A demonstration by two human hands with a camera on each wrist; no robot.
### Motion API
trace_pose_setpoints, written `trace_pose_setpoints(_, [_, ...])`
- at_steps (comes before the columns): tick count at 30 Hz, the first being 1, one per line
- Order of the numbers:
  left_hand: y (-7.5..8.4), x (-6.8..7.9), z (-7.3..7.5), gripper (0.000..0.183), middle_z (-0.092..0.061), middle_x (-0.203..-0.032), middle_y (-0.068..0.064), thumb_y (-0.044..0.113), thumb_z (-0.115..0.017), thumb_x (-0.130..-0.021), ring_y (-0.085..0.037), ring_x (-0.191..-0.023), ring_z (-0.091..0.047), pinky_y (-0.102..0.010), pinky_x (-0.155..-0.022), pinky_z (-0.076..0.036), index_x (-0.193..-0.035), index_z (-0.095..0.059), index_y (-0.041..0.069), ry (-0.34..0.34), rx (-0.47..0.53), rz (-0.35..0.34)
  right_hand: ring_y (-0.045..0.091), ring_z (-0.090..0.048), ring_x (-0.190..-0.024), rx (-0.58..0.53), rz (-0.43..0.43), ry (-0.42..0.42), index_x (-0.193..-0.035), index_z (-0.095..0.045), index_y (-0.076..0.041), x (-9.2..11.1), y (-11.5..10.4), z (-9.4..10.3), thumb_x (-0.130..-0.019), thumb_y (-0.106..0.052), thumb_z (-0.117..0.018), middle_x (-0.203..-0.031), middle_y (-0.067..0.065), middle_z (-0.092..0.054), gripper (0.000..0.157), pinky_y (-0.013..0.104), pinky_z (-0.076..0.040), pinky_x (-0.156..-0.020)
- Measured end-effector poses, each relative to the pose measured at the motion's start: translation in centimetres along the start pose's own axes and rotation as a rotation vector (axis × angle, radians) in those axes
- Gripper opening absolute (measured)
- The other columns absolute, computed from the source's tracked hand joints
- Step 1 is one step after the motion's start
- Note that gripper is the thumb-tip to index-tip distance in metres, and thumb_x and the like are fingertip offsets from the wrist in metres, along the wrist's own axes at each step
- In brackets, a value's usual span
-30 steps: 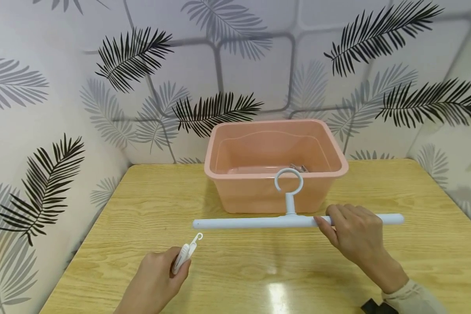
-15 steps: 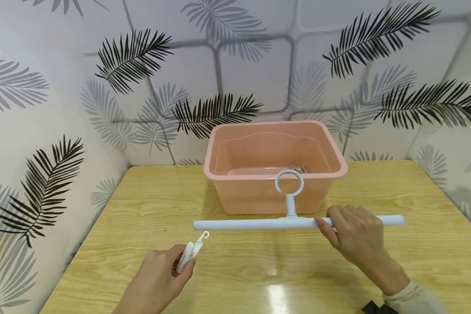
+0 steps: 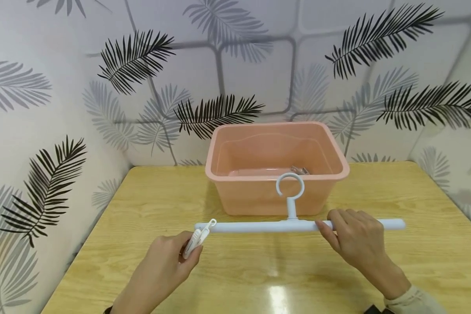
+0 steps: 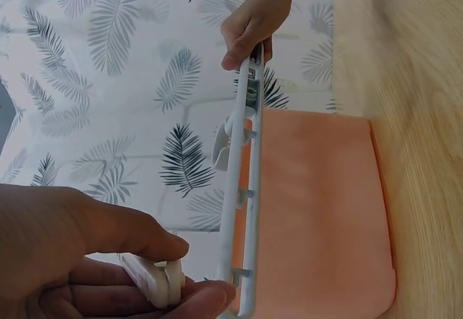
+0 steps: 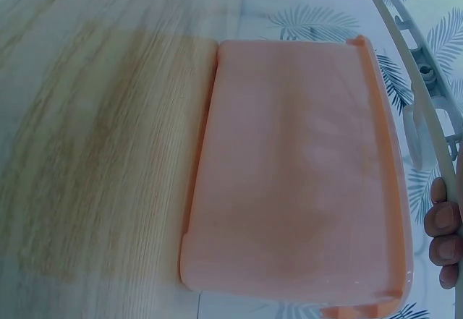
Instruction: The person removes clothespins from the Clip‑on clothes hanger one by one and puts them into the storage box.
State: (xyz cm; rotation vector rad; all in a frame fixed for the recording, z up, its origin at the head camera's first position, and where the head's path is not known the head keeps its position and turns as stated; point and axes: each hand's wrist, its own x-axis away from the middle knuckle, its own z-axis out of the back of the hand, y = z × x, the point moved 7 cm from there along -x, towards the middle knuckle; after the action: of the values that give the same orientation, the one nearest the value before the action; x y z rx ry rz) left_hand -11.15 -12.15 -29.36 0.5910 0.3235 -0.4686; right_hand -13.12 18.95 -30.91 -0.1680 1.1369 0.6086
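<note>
My right hand (image 3: 357, 235) grips a pale blue bar hanger (image 3: 255, 226) near its right end, holding it level above the table. Its ring-shaped hook (image 3: 291, 186) points up. In the left wrist view the hanger (image 4: 244, 167) shows two parallel rails joined by small cross pieces. Between thumb and fingers, my left hand (image 3: 168, 261) pinches a white clothespin (image 3: 194, 244) with a small hook at its tip. That small hook overlaps the hanger's left end in the head view; whether they touch, I cannot tell. Fingertips of my right hand (image 5: 445, 236) show at the right wrist view's edge.
Behind the hanger, a pink plastic tub (image 3: 276, 196) stands on the wooden table (image 3: 157, 196) close to the wall. A few small clear or greyish items (image 3: 299, 170) lie inside it. Leaf-patterned covering (image 3: 259, 78) lines the walls around the table.
My left hand has moved up and to the right with the clothespin, bringing its small hook to the hanger's left end. The right hand and hanger have stayed almost still.
</note>
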Motion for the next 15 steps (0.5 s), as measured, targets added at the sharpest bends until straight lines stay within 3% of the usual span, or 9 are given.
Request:
trace_pose_setpoints(5, [0.4, -1.6, 0.1, 0.030, -0.030, -0.057, 0.011, 0.003, -0.071, -0.084, 0.003, -0.050, -0.024, -0.018, -0.044, -0.023, -0.068, -0.047, 0.014, -0.043, -0.011, 0.018, 0.004, -0.023, -0.040, -0.004, -0.006, -0.009, -0.061, -0.040, -0.012, 0.2, 0.0, -0.2, -0.103, -0.050, -0.032, -0.050, -0.010, -0.027, 0.057, 0.021, -0.016, -0.037])
trace_pose_setpoints(15, [1.1, -4.7, 0.5, 0.018, -0.038, -0.057, 0.007, 0.002, -0.069, -0.084, 0.000, -0.049, -0.029, -0.019, -0.044, -0.027, -0.074, -0.055, 0.008, -0.056, -0.034, -0.042, 0.005, -0.024, -0.040, -0.005, -0.010, -0.028, -0.061, -0.041, -0.011, 0.6, 0.1, -0.4, -0.103, -0.050, -0.032, -0.050, -0.009, -0.028, 0.058, 0.021, -0.017, -0.037])
